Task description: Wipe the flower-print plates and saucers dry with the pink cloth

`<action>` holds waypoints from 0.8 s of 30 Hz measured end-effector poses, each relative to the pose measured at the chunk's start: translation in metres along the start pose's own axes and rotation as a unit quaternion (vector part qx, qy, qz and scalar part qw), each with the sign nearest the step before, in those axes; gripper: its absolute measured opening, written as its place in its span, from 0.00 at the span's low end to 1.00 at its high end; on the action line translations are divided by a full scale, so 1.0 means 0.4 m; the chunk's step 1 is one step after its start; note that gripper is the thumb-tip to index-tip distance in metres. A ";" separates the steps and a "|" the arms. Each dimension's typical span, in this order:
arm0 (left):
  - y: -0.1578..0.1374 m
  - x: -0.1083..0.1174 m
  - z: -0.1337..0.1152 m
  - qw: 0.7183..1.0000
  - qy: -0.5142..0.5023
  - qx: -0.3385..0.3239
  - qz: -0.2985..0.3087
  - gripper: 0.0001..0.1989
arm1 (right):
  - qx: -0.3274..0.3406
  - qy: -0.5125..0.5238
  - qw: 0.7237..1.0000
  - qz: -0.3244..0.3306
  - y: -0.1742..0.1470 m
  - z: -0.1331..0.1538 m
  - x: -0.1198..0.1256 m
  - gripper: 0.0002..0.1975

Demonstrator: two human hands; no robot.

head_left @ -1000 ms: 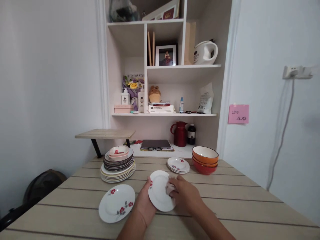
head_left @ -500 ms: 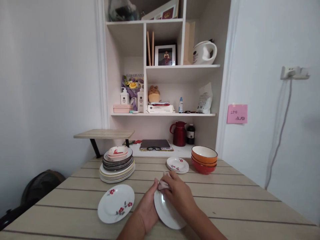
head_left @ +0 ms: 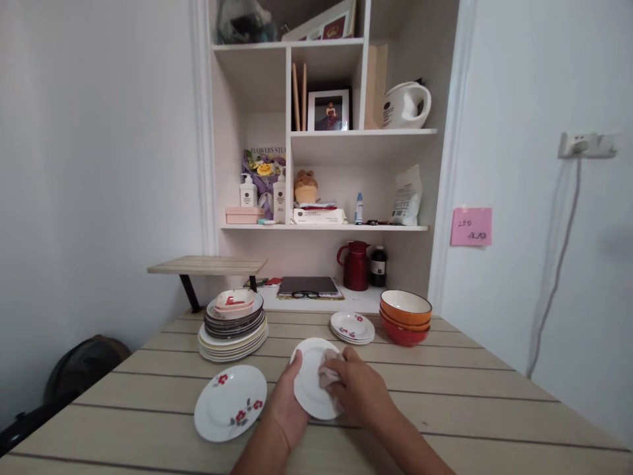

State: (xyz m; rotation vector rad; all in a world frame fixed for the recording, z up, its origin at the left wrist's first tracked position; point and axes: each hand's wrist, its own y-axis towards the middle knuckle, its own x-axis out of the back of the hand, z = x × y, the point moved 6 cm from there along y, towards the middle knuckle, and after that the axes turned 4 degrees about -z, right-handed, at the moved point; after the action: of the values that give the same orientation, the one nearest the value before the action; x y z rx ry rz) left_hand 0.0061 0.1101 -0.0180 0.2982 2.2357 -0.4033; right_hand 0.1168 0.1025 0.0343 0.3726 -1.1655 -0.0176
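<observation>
A small white plate (head_left: 307, 376) is held above the table by my left hand (head_left: 287, 402), its thumb on the left rim and the fingers hidden beneath. My right hand (head_left: 361, 389) grips a pale, crumpled cloth (head_left: 328, 375) and presses it on the plate's right side. Left of my hands, a white plate with red flowers (head_left: 230, 402) lies on the table. A short stack of matching small flowered plates (head_left: 352, 326) stands just beyond my hands.
Several stacked plates (head_left: 232, 340) with small pinkish dishes (head_left: 234, 301) on top stand at the left rear. Nested orange and red bowls (head_left: 405, 316) are at the right rear. Behind the wooden table (head_left: 475, 409) are a red jug (head_left: 356, 267), a dark bottle (head_left: 378, 267) and a laptop (head_left: 307, 286).
The held plate has moved up and slightly left, and its face shows more. My right hand with the cloth has shifted from the plate's far rim onto its right side.
</observation>
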 end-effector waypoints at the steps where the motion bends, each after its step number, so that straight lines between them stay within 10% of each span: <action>1: 0.000 0.000 0.001 1.000 0.003 0.003 0.004 0.30 | 0.014 0.014 1.000 0.009 -0.003 0.012 -0.007 0.18; 7: -0.010 -0.022 0.025 0.998 0.017 0.039 0.054 0.27 | 0.080 0.121 0.989 -0.023 -0.017 0.071 -0.017 0.17; 15: -0.015 -0.033 0.034 0.998 0.020 0.024 0.063 0.25 | -0.008 0.060 0.993 -0.097 0.007 -0.011 0.035 0.14; 24: 0.004 0.020 -0.014 0.999 -0.031 -0.016 0.020 0.27 | -0.029 -0.018 0.999 -0.007 0.005 -0.038 0.016 0.13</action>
State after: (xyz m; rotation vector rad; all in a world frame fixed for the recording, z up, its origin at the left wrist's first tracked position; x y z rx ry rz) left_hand -0.0023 0.1145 -0.0208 0.3101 2.1704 -0.3504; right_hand 0.1327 0.1072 0.0354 0.3294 -1.1946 -0.0699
